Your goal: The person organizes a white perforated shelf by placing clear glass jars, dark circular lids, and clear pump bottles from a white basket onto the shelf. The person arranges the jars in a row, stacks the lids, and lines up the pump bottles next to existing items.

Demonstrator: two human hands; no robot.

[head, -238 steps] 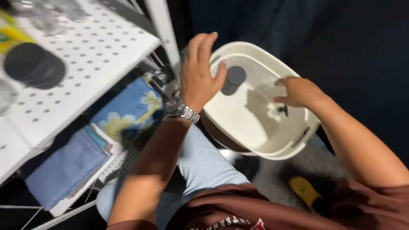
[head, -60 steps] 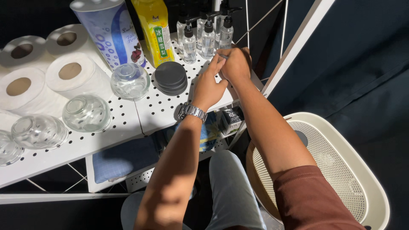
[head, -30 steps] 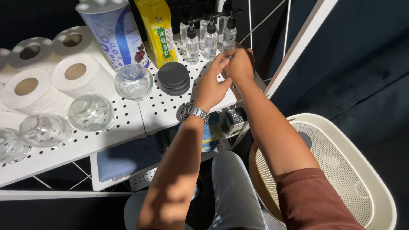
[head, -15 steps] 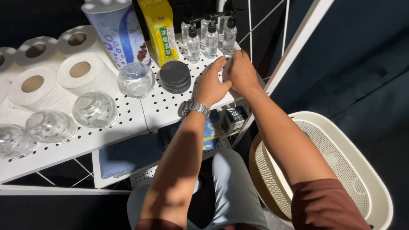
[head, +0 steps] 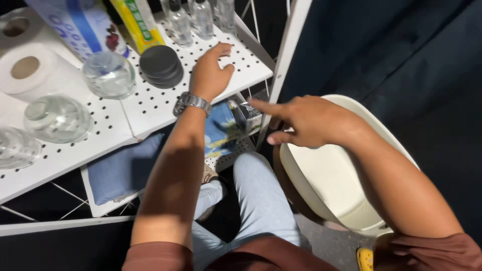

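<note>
My left hand lies flat on the white perforated shelf, fingers spread and holding nothing. It sits just right of a stack of black round discs and below several small clear bottles. My right hand hovers palm down over the near rim of a cream plastic basket. Its fingers are apart and the index finger points left. Nothing shows in it, though the palm is hidden.
Upturned glass jars and a toilet roll stand on the shelf's left. A yellow pack stands at the back. A folded blue cloth and a patterned pack lie on the lower shelf. A white upright post stands between shelf and basket.
Both hands were together at the small bottles. My right hand has pulled away down and right over the basket, and my left hand has settled flat on the shelf. The view has moved closer.
</note>
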